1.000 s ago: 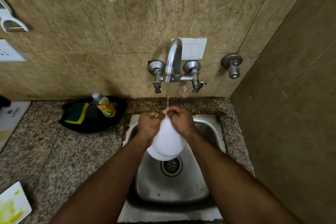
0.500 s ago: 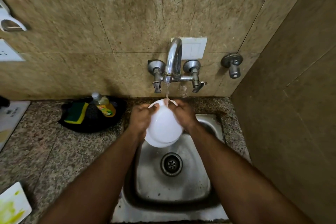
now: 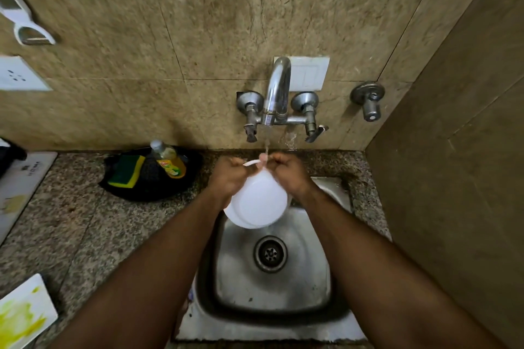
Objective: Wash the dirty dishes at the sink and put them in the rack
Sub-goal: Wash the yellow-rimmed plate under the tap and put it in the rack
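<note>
Both hands up under the tap, water running in a thin stream. The left hand grips the left edge of a white plate, fingers curled round the rim; the right hand grips the opposite edge the same way. Fingertips of the two hands nearly meet at the plate's top rim, right where the stream lands. The plate is tilted, its back toward the camera, its lower edge hanging below the wrists and over the steel sink. The drain lies below the hands, nearer the person.

Judged step: rinsing. No rack in view (so the carry will mean turning away from the sink).

To the outside of the left hand, on the speckled stone surface, a black dish holds a green-and-yellow sponge and a dish-soap bottle. Well off past the left forearm, a white board with yellow smears waits, likely still dirty.

Risks from here:
- Wet, possibly soapy rim; the grip is at the edges only. A slip would drop the plate onto the steel below the hands, and it could chip or crack.
- The stream hits the rim at the fingers and may spray toward the wall and the surface rather than sheet down the plate.
- Whether the hidden front face is rinsed cannot be told from this side.
</note>
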